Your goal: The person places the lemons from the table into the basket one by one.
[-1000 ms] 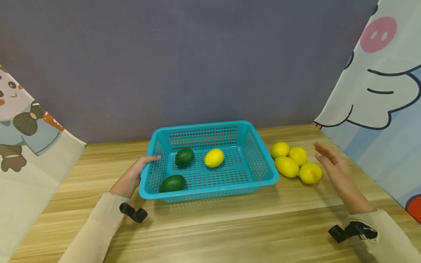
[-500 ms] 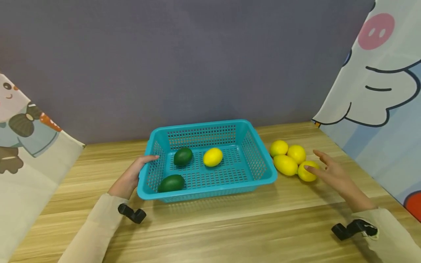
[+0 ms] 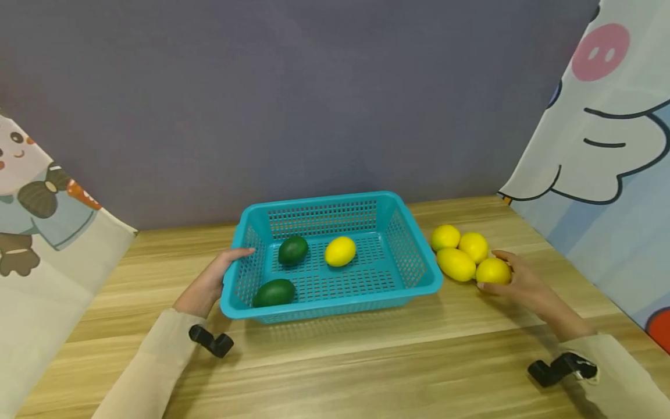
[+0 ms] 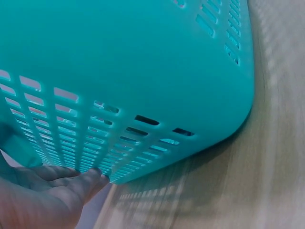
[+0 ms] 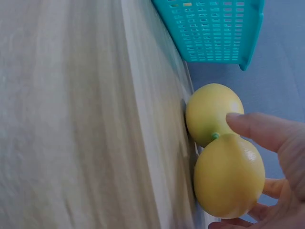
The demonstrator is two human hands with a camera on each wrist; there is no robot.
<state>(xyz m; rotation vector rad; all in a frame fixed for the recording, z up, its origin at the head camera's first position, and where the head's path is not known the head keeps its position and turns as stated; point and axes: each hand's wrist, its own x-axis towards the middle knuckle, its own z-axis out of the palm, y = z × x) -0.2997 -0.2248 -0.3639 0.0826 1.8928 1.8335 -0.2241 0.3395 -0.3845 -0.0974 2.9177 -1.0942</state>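
Observation:
A turquoise plastic basket [image 3: 335, 305] sits on the wooden table. My left hand [image 3: 214, 276] grips its left rim, thumb over the inside and fingers against the outer wall; the left wrist view has those fingers [image 4: 90, 181] on the slotted side. Inside lie two dark green avocados [image 3: 293, 251] and one lemon [image 3: 340, 251]. To the right of the basket, several yellow lemons are bunched together. Around the nearest lemon [image 3: 494, 271] my right hand [image 3: 526, 285] has curled, thumb in front and fingers behind. Another lemon [image 5: 212, 114] touches its tip in the right wrist view.
The other lemons [image 3: 456, 265] lie close against the basket's right side. A grey partition [image 3: 335, 105] rises behind the table. Printed cartoon cloths hang at the left [image 3: 52, 209] and right [image 3: 617, 145].
My right hand has come in to the left and down, from beside the bunch to around the nearest lemon. The left hand and the basket stay put.

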